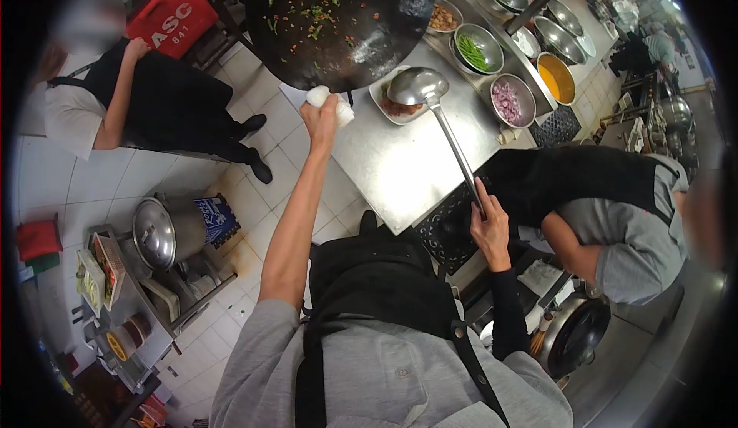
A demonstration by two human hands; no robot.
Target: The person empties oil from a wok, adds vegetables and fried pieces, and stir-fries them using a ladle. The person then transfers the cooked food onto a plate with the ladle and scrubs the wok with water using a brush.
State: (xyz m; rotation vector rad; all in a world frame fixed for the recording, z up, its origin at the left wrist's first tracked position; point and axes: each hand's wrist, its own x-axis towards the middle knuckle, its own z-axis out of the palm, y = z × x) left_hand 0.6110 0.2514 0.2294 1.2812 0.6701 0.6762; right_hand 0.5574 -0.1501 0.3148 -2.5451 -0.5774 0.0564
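My left hand (323,120) is closed around a white cloth (339,108) at the near rim of a large dark wok (350,39). Bits of green and red food lie scattered inside the wok. In my right hand (490,226) is the handle of a long metal ladle (419,86). The ladle's bowl hangs over a white dish (379,93) with reddish-brown food, partly covering it. Under the dish is a steel table (419,170).
Bowls of green beans (478,49), chopped onion (512,101) and orange liquid (555,78) stand at the upper right. One person (638,213) bends close on my right. Another person (146,97) stands at the left. A lidded pot (155,232) is lower left.
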